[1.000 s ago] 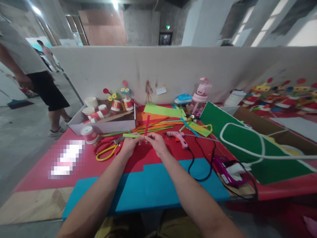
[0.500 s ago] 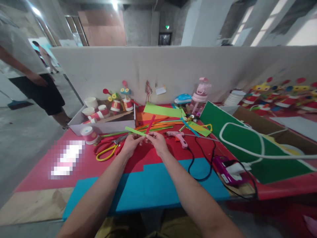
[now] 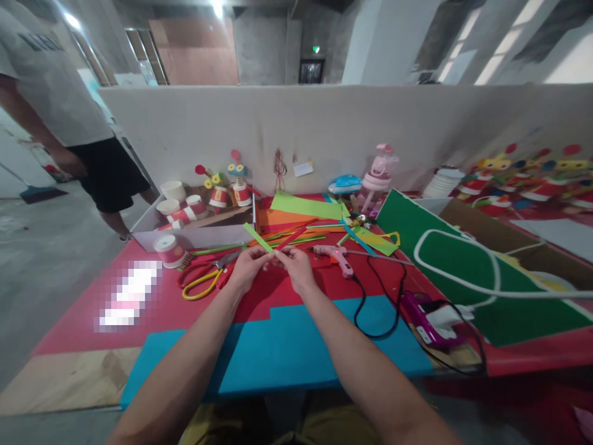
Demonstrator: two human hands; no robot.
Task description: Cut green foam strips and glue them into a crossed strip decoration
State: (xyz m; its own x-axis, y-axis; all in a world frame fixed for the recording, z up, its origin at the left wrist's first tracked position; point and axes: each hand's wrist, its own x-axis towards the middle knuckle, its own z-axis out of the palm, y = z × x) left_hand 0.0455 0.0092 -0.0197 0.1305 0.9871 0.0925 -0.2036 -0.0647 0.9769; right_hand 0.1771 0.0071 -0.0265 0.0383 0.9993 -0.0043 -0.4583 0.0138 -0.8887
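And here at the red-covered counter (image 3: pixel 171 309), everything reads off the pink glue gun (image 3: pixel 341 261): both hands are at work just to its left, fingertips almost meeting. The left hand (image 3: pixel 246 269), the farther of the two from the gun, has its grip closed in a pinch on a green strip (image 3: pixel 257 237); the right hand (image 3: pixel 298 269), nearer the gun, pinches a red strip (image 3: pixel 293 237). Look at the angle! The green one's long axis slants up and away from the fingertips, leaning away from the gun, while the red one slants up and away toward the gun's side, so the two open out in a V with its point at the fingers. Whether the ends overlap or merely touch down there, I can't tell; the fingers cover it. The green strip's inner end sits close to both hands, its free end out beyond the left. Well left of the gun lies the cutting tool (image 3: pixel 225 260) with its looped handles, and past that stands a red-and-white cup (image 3: pixel 170 252). Nearer the body than the gun, blue sheets (image 3: pixel 324 334) stretch beneath the forearms.
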